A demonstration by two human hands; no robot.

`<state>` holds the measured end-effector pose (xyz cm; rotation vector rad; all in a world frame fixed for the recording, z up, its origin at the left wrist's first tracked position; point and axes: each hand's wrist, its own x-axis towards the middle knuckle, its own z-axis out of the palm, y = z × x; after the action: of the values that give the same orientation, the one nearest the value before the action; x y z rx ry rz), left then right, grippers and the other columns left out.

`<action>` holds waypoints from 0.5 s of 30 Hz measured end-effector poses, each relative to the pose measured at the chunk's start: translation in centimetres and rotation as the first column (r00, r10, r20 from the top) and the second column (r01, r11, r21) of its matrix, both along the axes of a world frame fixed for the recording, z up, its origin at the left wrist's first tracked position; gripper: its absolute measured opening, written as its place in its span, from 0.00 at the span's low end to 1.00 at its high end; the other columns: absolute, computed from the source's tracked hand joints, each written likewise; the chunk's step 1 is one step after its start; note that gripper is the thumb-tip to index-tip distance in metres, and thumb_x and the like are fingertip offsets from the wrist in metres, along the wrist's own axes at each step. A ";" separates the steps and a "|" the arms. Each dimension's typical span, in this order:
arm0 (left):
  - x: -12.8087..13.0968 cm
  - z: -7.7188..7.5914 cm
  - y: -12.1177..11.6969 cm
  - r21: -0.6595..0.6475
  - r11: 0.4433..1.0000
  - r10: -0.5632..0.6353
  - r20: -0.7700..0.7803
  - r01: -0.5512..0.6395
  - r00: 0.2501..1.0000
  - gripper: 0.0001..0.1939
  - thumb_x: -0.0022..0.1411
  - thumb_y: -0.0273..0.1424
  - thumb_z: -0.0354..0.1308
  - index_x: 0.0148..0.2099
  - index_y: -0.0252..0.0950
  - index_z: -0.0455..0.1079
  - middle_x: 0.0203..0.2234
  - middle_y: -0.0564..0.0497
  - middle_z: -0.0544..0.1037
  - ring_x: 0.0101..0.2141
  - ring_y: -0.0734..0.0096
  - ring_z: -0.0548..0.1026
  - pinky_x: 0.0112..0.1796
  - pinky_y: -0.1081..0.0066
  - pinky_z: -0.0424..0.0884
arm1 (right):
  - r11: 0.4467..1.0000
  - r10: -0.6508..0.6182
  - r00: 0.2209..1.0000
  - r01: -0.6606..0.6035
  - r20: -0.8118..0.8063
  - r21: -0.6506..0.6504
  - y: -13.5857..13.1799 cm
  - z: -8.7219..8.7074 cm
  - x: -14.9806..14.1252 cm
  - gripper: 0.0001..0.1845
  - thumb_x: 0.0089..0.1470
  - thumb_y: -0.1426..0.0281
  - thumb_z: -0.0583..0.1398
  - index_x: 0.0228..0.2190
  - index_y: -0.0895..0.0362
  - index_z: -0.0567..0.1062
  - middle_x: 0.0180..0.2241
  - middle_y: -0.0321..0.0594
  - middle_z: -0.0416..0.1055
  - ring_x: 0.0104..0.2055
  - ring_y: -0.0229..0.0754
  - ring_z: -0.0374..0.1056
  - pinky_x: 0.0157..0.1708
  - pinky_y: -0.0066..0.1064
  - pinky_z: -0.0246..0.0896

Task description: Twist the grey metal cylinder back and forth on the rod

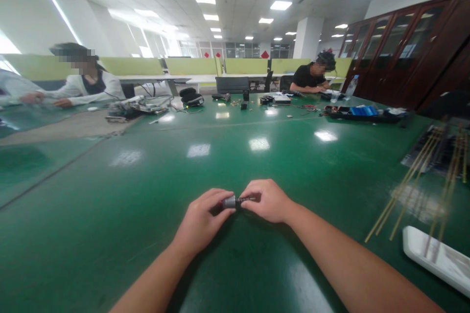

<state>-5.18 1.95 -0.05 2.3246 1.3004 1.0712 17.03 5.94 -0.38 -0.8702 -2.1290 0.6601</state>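
Note:
A small silver-grey cylinder (229, 201) with a dark, thin, ridged shaft (238, 201) at its right end lies level between my two hands. It looks like a small motor, but its exact kind is too small to tell. My left hand (205, 214) grips the cylinder between thumb and fingers, partly covering its left end. From the other side, the thumb and fingertips of my right hand (267, 199) pinch the shaft. Its thin tip shows just past those fingertips. Both hands are low over the green tabletop (176, 171).
On the right stand thin yellowish rods (411, 188), near a white tray (436, 259). Farther off are a black tray (363, 116) with blue items, a clear bottle (351, 88), a black case (191, 99) and electronic parts (135, 107). Co-workers sit across the table at left and right.

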 end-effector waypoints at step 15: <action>0.3 0.3 0.1 -0.018 1.000 0.003 0.048 -0.002 0.999 0.12 0.62 0.33 0.61 0.49 0.42 0.74 0.43 0.49 0.76 0.40 0.66 0.75 0.41 0.70 0.74 | 0.997 -0.028 0.999 0.026 -0.030 -0.067 -0.2 -0.1 0.0 0.05 0.52 0.72 0.65 0.34 0.56 0.81 0.30 0.37 0.76 0.30 0.37 0.68 0.32 0.27 0.60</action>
<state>-4.90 2.02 0.26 2.2710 1.2898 1.1049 16.99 5.72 -0.52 -0.9172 -2.0742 0.7291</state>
